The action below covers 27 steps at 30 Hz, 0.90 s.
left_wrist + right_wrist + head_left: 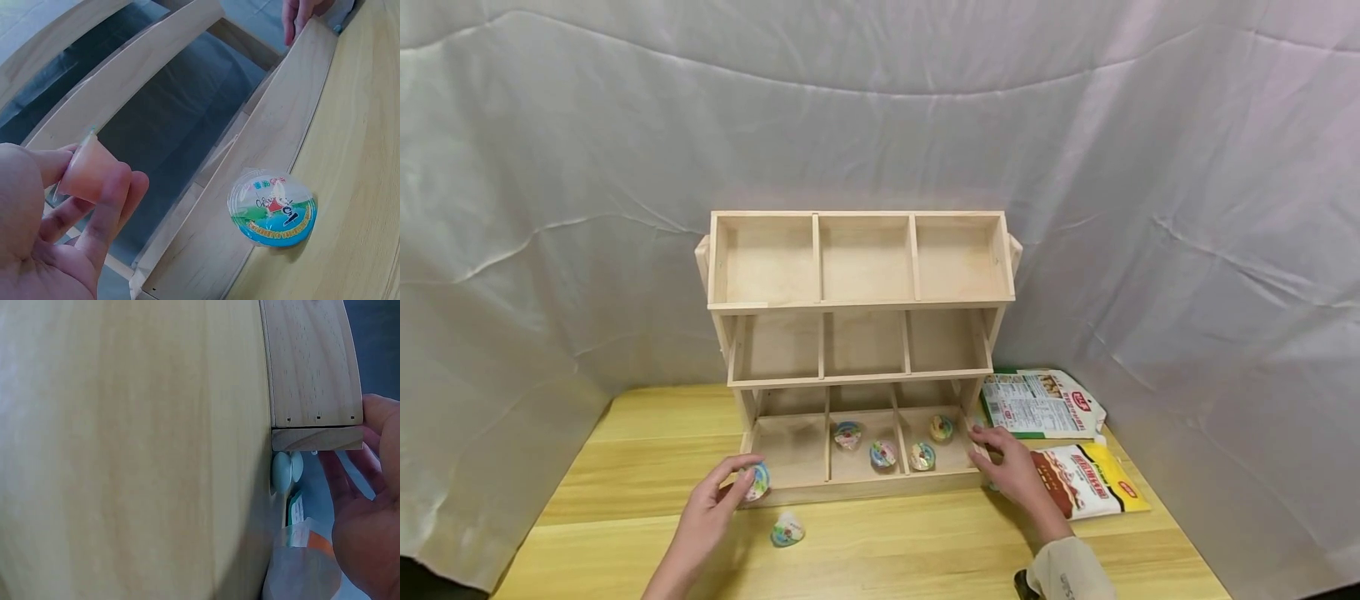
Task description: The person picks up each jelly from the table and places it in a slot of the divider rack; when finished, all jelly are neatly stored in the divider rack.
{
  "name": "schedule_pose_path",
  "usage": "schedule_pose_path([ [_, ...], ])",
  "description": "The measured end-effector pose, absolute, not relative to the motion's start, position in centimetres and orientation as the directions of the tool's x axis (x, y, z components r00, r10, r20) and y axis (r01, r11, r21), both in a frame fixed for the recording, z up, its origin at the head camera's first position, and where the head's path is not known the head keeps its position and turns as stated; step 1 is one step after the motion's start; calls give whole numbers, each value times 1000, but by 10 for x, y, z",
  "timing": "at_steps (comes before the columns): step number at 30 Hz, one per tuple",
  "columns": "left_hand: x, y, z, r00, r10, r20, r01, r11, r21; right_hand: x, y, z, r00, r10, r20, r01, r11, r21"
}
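the left hand (703,503) pinches a jelly cup (760,482) between thumb and fingers, near the lower left corner of the rack (865,343). the right hand (1017,471) is at its right end; grip cannot be told. caution: a loose pinch may drop the cup.

grey cloth (857,108): hangs behind wooden table (880,558) | green-and-white pouch (1037,404): lies flat | yellow, white and brown bag (1090,479): just beside pouch

The place was a curtained booth (1195,275), its wider building unclear. Grey fabric (850,150) hung behind and beside a wood-grain table (625,483) bearing a wooden rack (861,305).
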State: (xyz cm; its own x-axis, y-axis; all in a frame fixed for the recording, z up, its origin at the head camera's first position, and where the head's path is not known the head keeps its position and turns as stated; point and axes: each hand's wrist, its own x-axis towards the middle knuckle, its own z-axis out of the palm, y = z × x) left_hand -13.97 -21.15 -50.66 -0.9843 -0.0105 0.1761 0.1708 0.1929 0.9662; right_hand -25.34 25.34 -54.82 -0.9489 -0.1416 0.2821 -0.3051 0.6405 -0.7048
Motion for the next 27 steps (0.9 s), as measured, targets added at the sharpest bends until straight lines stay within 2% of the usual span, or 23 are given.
schedule_pose_path([
  [5,-142,-210,-506,-994,15,111,112,128,985,-252,254,-548,-946,-142,292,-312,648,-695],
  [10,-147,-206,-505,-996,-7,91,89,134,987,-252,254,-546,-949,-146,279,-305,642,-703],
  [20,-171,-198,-507,-996,20,89,91,259,961,-252,256,-545,-952,-140,273,-296,651,-699],
  [27,-194,-188,-512,-993,-11,114,100,405,909,-251,254,-546,-950,-147,275,-304,634,-711],
])
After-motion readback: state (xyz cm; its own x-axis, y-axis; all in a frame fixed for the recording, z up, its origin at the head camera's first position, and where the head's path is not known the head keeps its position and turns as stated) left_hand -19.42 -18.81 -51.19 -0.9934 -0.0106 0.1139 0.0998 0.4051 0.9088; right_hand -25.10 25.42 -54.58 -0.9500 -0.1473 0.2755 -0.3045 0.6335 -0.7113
